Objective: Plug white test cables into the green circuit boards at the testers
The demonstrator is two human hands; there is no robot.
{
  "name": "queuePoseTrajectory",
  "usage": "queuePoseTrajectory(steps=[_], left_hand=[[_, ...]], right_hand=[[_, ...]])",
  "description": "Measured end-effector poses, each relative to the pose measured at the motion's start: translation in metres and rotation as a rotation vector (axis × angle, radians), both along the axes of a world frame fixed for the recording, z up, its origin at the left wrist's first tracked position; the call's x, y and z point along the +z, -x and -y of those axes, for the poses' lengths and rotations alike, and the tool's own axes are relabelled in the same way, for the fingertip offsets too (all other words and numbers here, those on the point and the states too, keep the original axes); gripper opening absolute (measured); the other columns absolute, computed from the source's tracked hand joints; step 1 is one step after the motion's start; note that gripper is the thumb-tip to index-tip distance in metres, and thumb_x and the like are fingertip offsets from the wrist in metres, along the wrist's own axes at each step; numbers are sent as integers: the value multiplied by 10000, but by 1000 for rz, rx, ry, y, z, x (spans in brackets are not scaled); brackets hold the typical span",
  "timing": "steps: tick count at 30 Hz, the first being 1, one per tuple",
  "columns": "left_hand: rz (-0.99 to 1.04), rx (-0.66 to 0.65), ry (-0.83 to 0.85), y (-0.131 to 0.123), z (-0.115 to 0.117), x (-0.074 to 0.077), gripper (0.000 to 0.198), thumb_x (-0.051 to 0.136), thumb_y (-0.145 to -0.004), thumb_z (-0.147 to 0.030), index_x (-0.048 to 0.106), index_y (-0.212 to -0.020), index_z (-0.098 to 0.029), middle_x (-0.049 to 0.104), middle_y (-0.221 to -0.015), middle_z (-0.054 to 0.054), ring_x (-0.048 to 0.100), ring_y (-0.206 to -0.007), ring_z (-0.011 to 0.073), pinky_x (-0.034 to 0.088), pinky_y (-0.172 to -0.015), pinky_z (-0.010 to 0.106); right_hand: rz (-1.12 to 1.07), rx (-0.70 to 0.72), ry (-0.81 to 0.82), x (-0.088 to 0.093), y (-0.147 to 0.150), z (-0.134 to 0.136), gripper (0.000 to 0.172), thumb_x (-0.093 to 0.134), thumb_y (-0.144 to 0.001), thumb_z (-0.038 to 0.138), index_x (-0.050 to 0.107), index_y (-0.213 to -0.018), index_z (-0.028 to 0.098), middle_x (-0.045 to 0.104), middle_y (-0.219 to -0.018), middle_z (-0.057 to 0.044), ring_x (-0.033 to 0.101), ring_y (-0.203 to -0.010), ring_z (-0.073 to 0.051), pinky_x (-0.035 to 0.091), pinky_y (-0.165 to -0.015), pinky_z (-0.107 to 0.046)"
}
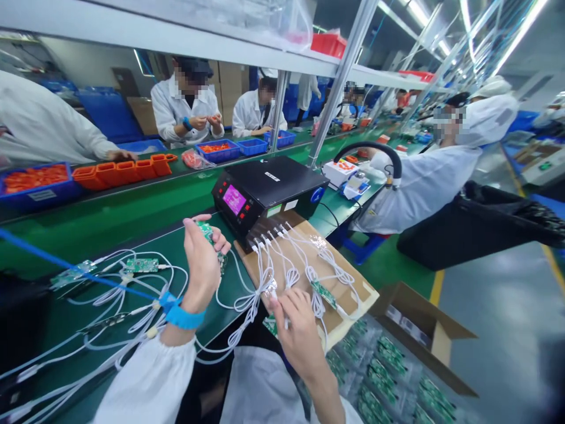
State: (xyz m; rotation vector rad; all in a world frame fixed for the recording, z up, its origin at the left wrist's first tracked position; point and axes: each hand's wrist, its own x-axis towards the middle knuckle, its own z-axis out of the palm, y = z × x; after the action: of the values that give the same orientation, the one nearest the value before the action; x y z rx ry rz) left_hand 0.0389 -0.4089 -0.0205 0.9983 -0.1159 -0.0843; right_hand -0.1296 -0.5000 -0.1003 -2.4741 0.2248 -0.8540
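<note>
My left hand (200, 265) is raised over the green bench, fingers curled around a green circuit board (204, 228); part of the board is hidden by the palm. A blue wrist strap (188, 316) circles that wrist. Lower and to the right, my right hand (298, 335) pinches a white cable plug (272, 287) at the cardboard's near edge. Just below those fingertips shows the corner of another green board (270, 324). A board with a cable attached (324, 292) lies on the cardboard (353, 288), right of my right hand.
White cables run from a black box with a lit pink screen (235, 200). More wired boards (142, 265) and tangled cables lie at left. Bagged boards (384, 377) and an open carton (424, 330) are at lower right. Co-workers sit across the line and at right.
</note>
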Motion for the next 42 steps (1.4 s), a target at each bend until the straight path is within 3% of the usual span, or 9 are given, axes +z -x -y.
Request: queuePoseTrajectory(steps=[3,8,10,13,18,24,31,37,42], left_hand=[[-23,-264,-215,13,-13,1,580,606,-909,-771,576,-1064,-213,447,-640,-59,369,-475,87,348,-411,181],[-62,-504,-503,39,-34,-11,612,690,-863,-736,577,-1204,-241,469,-693,-64,407,-489,89,381,-428,189],[-46,-545,-608,40,-45,-15,599,689,-891,-689,557,-1297,-268,466,-670,-73,453,-491,103,405,-463,199],[8,-583,-748,38,-59,-18,582,697,-919,-617,547,-1371,-282,499,-631,-66,503,-486,125,386,-481,208],[46,-763,-794,45,-63,-16,487,626,-966,-580,563,-1310,-242,536,-668,-55,527,-506,145,424,-529,250],[344,-1014,-838,70,-42,-25,342,654,-958,-424,634,-1233,-222,697,-1124,40,635,-969,211,486,-880,318],[412,-979,-934,60,-31,-56,277,578,-988,-434,646,-1114,-197,705,-1072,42,635,-944,223,458,-882,334],[403,-981,-907,48,-38,-61,346,549,-1018,-506,676,-1132,-205,733,-1113,50,648,-1017,244,459,-913,329],[280,-856,-888,61,-18,-60,466,528,-1011,-620,654,-1190,-209,706,-1033,22,562,-756,165,434,-721,291]], right_hand=[[-129,-49,7,-2,-3,9,250,573,-1050,437,682,-1069,212,673,-961,-83,600,-955,-272,510,-875,-440],[-295,125,-116,19,27,22,1097,813,-760,703,320,-1635,263,559,-1445,-159,570,-1323,-334,535,-1077,-498],[-298,102,-134,22,47,27,957,809,-782,676,420,-1562,282,553,-1442,-142,585,-1316,-316,548,-1065,-470],[-258,-2,-92,9,64,33,406,725,-918,574,641,-1110,227,642,-1130,-97,668,-1047,-272,590,-891,-419],[-326,92,87,-34,50,31,223,666,-994,419,620,-960,204,660,-1022,-91,637,-973,-286,569,-825,-436],[-387,313,-81,-40,34,46,253,451,-1093,333,659,-1096,189,705,-966,-94,677,-898,-247,558,-805,-388],[-531,393,-430,-2,41,70,320,527,-1066,478,692,-960,225,728,-907,-30,681,-856,-190,523,-804,-313],[-327,250,-700,-4,46,83,344,538,-1048,529,621,-935,215,710,-872,-36,693,-845,-179,542,-807,-301],[-112,219,-845,-3,39,74,312,542,-1054,508,577,-929,225,677,-825,-25,676,-783,-165,547,-776,-291]])
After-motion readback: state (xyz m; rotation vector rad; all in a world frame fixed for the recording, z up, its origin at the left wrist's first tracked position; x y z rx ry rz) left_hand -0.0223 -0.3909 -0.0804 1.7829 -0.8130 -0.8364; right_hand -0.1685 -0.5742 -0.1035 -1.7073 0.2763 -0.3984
